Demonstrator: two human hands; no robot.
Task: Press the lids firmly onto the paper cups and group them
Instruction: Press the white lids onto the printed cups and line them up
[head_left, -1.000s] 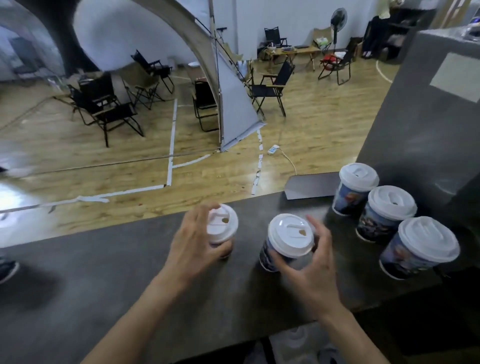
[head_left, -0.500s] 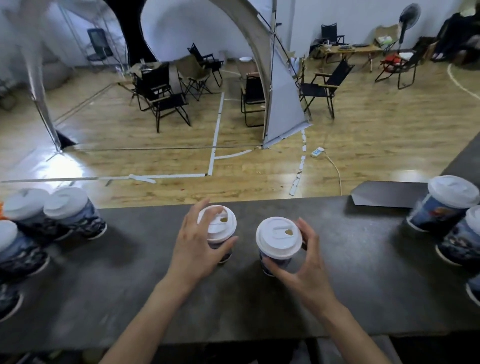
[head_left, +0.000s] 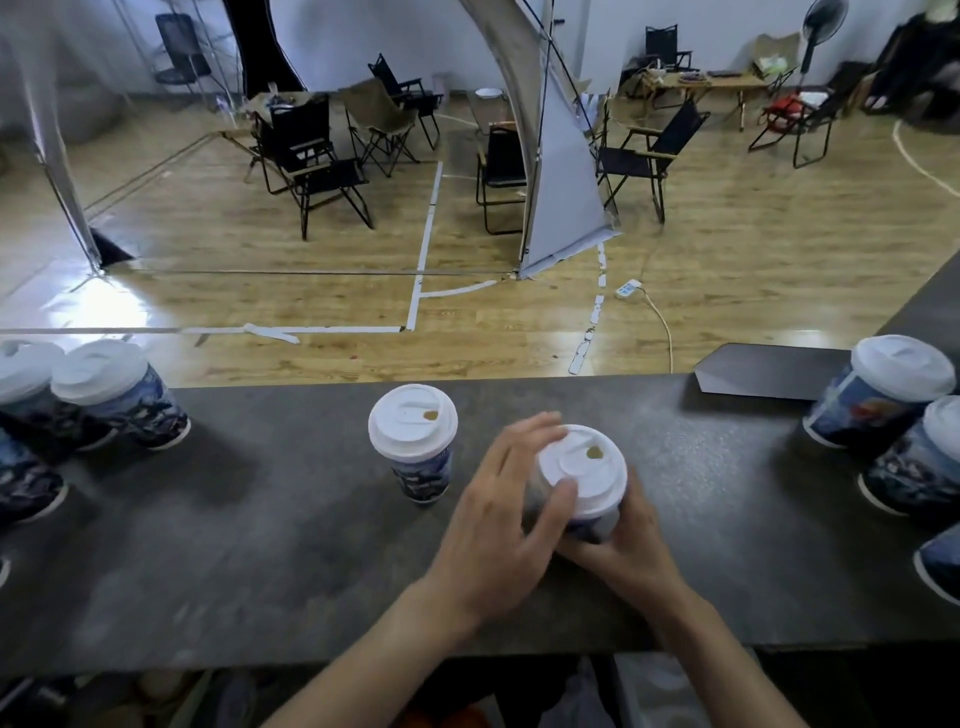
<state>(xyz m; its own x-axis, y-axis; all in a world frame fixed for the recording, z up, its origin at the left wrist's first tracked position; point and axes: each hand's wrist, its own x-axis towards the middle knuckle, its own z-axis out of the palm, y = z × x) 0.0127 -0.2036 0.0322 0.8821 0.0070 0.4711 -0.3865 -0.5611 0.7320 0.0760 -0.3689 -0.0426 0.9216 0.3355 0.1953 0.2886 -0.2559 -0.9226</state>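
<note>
- Dark counter (head_left: 260, 545) is running across the view, with a wooden floor (head_left: 311, 291) and folding chairs (head_left: 322, 171) lying beyond it.
- Both hands are closing on one paper cup (head_left: 597, 525), which is standing on the counter just right of the middle.
- Right hand (head_left: 628, 551) is wrapping curled fingers round the cup's lower body from the near side.
- Left hand (head_left: 498, 530) is curling over the white lid (head_left: 582, 470), thumb lying on its top and fingers reaching round the far rim. Half a second ago it was gripping the neighbouring cup instead.
- That second cup (head_left: 423, 475), lidded, is now standing free just to the left, apart from both hands.
- Lidded cups are sitting grouped in a left cluster (head_left: 119, 400) and a right cluster (head_left: 878, 395) at the counter's ends, well apart from the middle pair.
</note>
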